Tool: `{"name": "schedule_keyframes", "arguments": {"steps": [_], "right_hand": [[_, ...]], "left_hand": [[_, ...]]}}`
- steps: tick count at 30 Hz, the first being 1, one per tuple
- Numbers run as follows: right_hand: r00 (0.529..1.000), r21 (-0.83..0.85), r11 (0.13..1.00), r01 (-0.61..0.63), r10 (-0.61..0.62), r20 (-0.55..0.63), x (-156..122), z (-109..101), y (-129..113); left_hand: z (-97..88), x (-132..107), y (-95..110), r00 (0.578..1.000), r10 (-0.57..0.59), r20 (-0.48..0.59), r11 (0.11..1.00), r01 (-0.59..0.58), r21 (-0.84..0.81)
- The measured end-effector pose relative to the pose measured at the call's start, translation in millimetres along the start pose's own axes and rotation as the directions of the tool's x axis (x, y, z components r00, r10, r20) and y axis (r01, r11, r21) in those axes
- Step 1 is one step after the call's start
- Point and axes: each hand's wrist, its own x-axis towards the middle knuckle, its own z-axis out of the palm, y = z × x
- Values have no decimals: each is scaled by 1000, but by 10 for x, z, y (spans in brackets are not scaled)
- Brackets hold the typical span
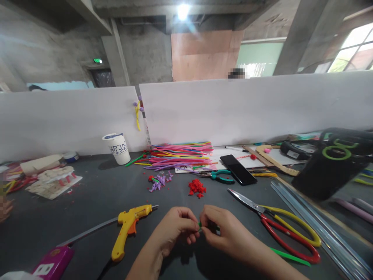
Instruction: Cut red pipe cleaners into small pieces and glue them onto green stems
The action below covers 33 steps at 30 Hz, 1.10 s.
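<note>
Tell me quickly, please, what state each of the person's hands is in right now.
Left hand: closed, pinching a small, slim green piece of unclear material.
Right hand: closed, apparently pinching the same green piece.

The counter (pixel 96 202) looks smooth and matt. The glue gun (pixel 126 229) is plastic with a metal nozzle (pixel 154 206); the scissors (pixel 260 209) have shiny metal blades. The phone (pixel 239 170) is glossy, the rods (pixel 305 222) clear and shiny, the stems (pixel 183 149) matt, the wall (pixel 151 50) rough concrete. The green piece (pixel 199 224) is too hidden to tell.
</note>
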Motion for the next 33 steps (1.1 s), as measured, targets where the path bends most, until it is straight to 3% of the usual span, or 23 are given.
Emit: {"name": "schedule_keyframes", "arguments": {"steps": [19, 33], "right_hand": [[990, -59, 989, 139, -137, 43, -14, -65, 1], [1000, 2, 1000, 25, -25, 17, 21, -102, 54]], "left_hand": [[-26, -77, 87, 999, 11, 44, 996, -15, 85], [2, -91, 125, 999, 41, -3, 996, -41, 83]]}}
